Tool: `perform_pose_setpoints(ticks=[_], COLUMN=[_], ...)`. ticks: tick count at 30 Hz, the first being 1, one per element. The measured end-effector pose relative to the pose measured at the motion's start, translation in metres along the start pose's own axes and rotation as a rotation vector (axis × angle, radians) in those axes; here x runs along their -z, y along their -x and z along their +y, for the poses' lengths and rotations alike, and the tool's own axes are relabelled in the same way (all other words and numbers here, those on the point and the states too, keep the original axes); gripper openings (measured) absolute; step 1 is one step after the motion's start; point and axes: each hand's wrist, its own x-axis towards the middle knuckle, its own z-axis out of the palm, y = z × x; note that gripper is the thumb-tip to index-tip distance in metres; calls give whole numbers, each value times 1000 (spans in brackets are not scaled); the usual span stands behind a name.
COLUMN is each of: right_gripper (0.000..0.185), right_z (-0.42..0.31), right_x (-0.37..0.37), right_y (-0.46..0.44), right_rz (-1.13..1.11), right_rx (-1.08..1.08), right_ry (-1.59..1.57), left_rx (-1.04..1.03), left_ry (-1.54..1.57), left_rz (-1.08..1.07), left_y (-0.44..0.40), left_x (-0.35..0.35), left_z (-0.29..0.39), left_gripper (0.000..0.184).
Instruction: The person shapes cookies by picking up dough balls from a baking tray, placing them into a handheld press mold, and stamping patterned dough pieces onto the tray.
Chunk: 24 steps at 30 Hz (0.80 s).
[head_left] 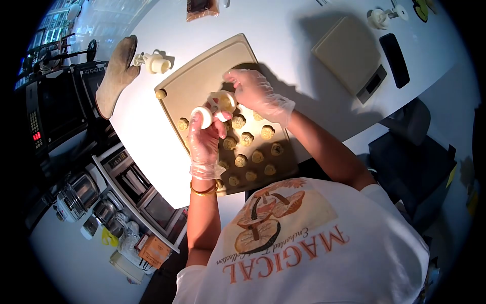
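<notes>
My left hand (203, 149), in a clear plastic glove, is closed around a white plunger cookie cutter (202, 117). Yellow dough shows in its round head, which is turned up toward my right hand (255, 91). That gloved hand is closed beside the cutter, thumb and fingers pinched; whatever they may hold is too small to make out. Both hands are above a beige baking tray (200, 63). Several stamped dough cookies (246, 139) lie in rows on the tray's nearer part. A small dough ball (161, 94) sits at its left corner.
Left of the tray lie an oven mitt (120, 76) and another white cutter (156, 63). At right are a kitchen scale (347, 58) and a black phone-like slab (394, 61). A packet (202, 10) and more white cutter parts (379, 19) lie at the back.
</notes>
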Motion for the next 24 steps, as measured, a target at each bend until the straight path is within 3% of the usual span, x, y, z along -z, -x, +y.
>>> perform_pose_setpoints(ticks=[4,6,7,8,15,19,24], right_gripper=[51,67,80,66,43,40,38], right_z=[-5,-20,-17,-16,-19,-15,-15], right_x=[33,33,19,5,-33,-37,-37], right_y=[13,27,28,27,17,16,15], right_rz=[-222,-241,-288,-70,156,154,136], right_rx=[52,208,246,406,429,385,363], right_ry=[-216,-225,-278,-96,-48,-37,-3], left_rx=[90,193,204,204,142,7,29], left_ry=[-110,-410,-410,-412,-541,-691,-751], left_rz=[103,206,213,220,239,373,463], left_y=[5,7,7,7,4,3,-17], left_x=[-14,-17,-15,-15,-25,-44,-72], left_z=[9,17,19,19,34,39,32], left_gripper=[46,52,48,48,33,23,19])
